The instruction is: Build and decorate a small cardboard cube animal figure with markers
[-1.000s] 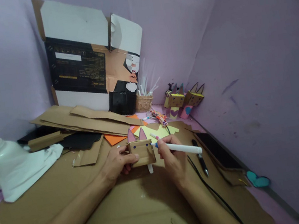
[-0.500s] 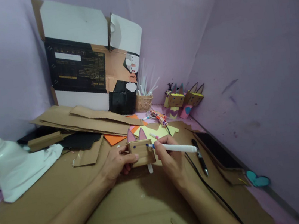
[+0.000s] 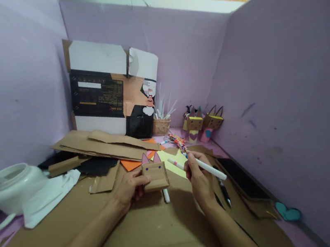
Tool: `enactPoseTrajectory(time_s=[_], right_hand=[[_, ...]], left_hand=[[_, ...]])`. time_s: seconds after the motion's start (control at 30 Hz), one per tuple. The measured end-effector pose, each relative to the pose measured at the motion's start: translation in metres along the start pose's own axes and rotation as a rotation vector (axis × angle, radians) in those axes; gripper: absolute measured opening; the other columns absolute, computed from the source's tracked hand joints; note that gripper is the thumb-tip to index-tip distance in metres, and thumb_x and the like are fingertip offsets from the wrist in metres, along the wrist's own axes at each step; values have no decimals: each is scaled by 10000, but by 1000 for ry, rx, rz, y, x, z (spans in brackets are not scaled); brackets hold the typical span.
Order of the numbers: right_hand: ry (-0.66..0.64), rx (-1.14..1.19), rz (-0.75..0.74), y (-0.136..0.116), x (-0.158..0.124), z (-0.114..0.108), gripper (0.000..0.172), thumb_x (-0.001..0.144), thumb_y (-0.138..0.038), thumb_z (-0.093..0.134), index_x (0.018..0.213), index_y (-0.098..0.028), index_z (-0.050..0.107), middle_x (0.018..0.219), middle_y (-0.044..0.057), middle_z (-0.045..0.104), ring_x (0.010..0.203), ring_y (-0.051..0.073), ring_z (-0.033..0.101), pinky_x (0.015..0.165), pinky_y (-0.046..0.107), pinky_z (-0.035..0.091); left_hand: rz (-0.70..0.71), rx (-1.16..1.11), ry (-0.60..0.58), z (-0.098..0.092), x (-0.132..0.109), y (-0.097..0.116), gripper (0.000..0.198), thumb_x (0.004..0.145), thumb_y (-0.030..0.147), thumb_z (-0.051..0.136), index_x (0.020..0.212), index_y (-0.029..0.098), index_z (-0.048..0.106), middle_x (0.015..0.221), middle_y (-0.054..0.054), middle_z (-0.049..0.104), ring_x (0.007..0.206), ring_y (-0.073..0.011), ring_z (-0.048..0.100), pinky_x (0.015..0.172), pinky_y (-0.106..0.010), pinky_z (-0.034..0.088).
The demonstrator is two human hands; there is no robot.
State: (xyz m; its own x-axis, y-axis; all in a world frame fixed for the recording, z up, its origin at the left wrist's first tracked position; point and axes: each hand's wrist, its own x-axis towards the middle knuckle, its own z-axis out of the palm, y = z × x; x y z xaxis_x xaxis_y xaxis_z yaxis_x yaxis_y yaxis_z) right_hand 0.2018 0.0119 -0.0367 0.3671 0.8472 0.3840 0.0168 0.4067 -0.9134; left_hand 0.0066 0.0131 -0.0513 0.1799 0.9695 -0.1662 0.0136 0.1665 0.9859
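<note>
My left hand (image 3: 129, 187) grips a small cardboard box figure (image 3: 155, 174) with two pink ears and two dark dots on its face, held upright on the cardboard sheet (image 3: 145, 235). My right hand (image 3: 199, 176) is closed around a white marker (image 3: 206, 168), its tip raised and pointing away from the figure toward the back. A second white marker with a pink cap (image 3: 175, 164) lies on yellow paper (image 3: 171, 160) between the hands. A marker cap (image 3: 166, 195) lies just below the figure.
A flattened printed carton (image 3: 106, 91) leans on the purple back wall above cardboard strips (image 3: 102, 142). A white jug (image 3: 9, 190) and cloth sit left. Finished box figures (image 3: 204, 121), a small basket (image 3: 161, 126), a black pen (image 3: 224, 193) and a dark phone (image 3: 238, 170) lie right.
The marker tip has lifted off the figure's face and swung right and back. The camera has tilted up, showing a framed picture above the partition.
</note>
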Motion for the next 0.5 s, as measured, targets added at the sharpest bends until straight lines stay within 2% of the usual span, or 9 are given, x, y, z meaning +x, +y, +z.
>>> enactPoseTrajectory(time_s=[0.27,0.4,0.5], right_hand=[[-68,-39,-33,4,-2,0,262,867,-417,512,958,-178,569,614,-50,532,468,105,447,430,213,349],[-74,-27,-27,1,-4,0,301,840,-406,545,1018,-165,571,667,-26,574,509,121,493,448,225,383],[-124,12,5,1,-6,2,336,832,-406,552,1053,-153,568,708,-1,615,524,126,522,455,231,406]], left_hand=[[57,-37,16,2,-4,2,315,625,365,650,836,131,635,445,49,469,334,-68,380,307,-144,247],[147,-75,105,1,-4,3,312,621,375,656,807,128,621,469,58,465,355,-63,378,319,-151,261],[191,-98,169,-2,-4,4,326,624,392,664,811,130,614,484,62,472,370,-60,386,330,-152,271]])
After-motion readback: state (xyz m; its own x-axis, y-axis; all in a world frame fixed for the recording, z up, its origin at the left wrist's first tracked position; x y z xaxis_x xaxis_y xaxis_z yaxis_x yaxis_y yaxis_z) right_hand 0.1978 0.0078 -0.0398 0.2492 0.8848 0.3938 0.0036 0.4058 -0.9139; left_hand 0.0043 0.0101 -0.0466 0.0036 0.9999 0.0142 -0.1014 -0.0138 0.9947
